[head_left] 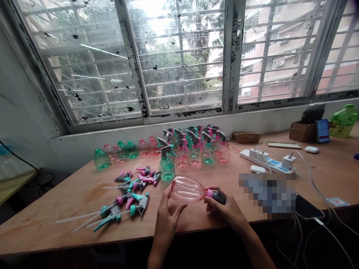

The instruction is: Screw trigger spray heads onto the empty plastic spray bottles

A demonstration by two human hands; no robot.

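A clear pink spray bottle point(187, 189) lies sideways in the air above the table's front part, its base to the left. My left hand point(167, 213) is closed around the base, with the thumb standing off below. At the neck, my right hand point(224, 210) grips the pink collar and grey trigger sprayer point(218, 195). The sprayer sits on the bottle's mouth; how tightly, I cannot tell. To the left lie several loose trigger sprayers point(127, 203) in teal, pink and grey with thin tubes. Just behind the held bottle stands a green spray bottle point(167, 170).
Assembled spray bottles point(195, 158) stand grouped at the back middle. Several bottles without sprayers point(131, 149) are left of them. A white power strip point(267, 161) with cables, a phone point(310, 206) and a cardboard box point(301, 130) are on the right. The wooden table point(70, 203) ends close to me.
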